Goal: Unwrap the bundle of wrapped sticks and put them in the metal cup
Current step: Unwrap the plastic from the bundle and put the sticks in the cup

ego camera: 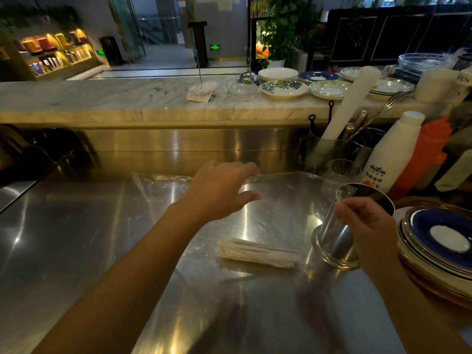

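The bundle of paper-wrapped sticks (259, 252) lies flat on the steel counter (76, 238), near the person and just left of the metal cup (342, 226). The sticks lie side by side as one pile, each in its white paper sleeve, and they rest on a sheet of clear plastic film (281, 190) that spreads out over the counter toward the far side. It looks as if the outer plastic is already opened and laid flat, but the blur does not allow to say whether some film covers the pile.

The left hand (219, 190) hovers above the far part of the film with the fingers spread and loosely curved; it holds nothing, and whether the fingertips touch the film cannot be told. The right hand (367, 223) is closed around the right side of the metal cup, with the thumb over its near wall. The cup stands tilted, its mouth leaning to the far right, and its flared base is on the counter. No stick is visible in it, though the inside is dark.

So the unwrapping seems mostly done, while the second part is not yet begun: the sticks need to be gathered, lifted and put into the cup. A stack of plates (439, 254) stands just right of the cup.
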A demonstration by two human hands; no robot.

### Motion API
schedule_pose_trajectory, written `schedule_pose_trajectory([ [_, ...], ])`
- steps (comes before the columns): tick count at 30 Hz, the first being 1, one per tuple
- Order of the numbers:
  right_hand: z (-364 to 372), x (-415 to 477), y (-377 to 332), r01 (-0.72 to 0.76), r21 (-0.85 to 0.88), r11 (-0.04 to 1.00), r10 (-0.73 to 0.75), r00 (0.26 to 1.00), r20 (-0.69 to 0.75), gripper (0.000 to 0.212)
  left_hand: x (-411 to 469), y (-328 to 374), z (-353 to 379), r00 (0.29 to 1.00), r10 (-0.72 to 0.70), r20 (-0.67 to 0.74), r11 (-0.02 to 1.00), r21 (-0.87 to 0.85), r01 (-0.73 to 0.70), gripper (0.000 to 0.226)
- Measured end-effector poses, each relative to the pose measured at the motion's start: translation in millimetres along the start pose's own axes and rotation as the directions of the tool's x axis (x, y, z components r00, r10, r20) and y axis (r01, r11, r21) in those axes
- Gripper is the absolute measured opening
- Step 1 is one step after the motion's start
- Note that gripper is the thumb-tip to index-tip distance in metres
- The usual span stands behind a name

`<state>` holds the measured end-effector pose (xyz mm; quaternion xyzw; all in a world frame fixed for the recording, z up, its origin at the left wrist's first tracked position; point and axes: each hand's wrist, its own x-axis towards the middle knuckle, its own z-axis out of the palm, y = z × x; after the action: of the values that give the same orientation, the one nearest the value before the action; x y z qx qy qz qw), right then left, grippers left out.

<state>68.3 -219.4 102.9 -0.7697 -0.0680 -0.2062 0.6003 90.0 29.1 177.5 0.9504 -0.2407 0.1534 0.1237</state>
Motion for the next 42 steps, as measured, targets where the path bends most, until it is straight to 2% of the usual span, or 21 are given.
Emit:
schedule_pose_trajectory([
  [2, 1, 0, 3, -0.013, 0.010, 1.000, 0.013, 1.000, 0.012, 0.007, 5, 6, 8, 0.999, 0.029, -0.013, 0.999, 0.042, -0.029, 0.044],
  [6, 3, -1, 10, -0.027, 0.002, 1.000, 0.027, 0.997, 0.069, 0.014, 16, 19, 19, 0.997, 0.082, -0.005, 0.997, -0.012, -0.082, 0.021],
  [8, 3, -2, 13, -0.063, 0.022, 0.998, 0.061, 0.995, 0.082, 0.016, 21, 21, 18, 0.995, 0.100, 0.004, 0.995, -0.016, -0.100, 0.019],
  [14, 1, -10, 25, -0.186, 0.096, 0.978, 0.179, 0.981, 0.072, 0.006, 44, 28, -14, 0.998, 0.065, -0.012, 0.993, -0.102, -0.066, 0.020],
  [17, 0, -11, 28, -0.234, 0.157, 0.960, 0.231, 0.972, 0.038, 0.008, 62, 32, -37, 0.998, 0.037, -0.058, 0.992, -0.122, -0.044, 0.017],
  [22, -3, -10, 23, -0.199, 0.131, 0.971, 0.197, 0.980, 0.029, 0.006, 88, 39, -72, 0.988, 0.049, -0.145, 0.994, -0.090, -0.062, 0.017],
  [29, -16, -11, 9, -0.184, 0.198, 0.963, 0.185, 0.983, 0.018, 0.013, 110, 52, -114, 0.970, 0.077, -0.230, 0.979, -0.168, -0.117, 0.014],
  [36, -44, -1, -9, -0.067, 0.235, 0.970, 0.116, 0.973, -0.201, 0.008, 129, 75, -132, 0.947, 0.137, -0.291, 0.953, -0.220, -0.206, 0.008],
  [42, -86, 3, -27, 0.071, 0.108, 0.992, -0.026, 0.930, -0.367, 0.013, 146, 100, -134, 0.915, 0.163, -0.368, 0.941, -0.221, -0.256, 0.020],
])
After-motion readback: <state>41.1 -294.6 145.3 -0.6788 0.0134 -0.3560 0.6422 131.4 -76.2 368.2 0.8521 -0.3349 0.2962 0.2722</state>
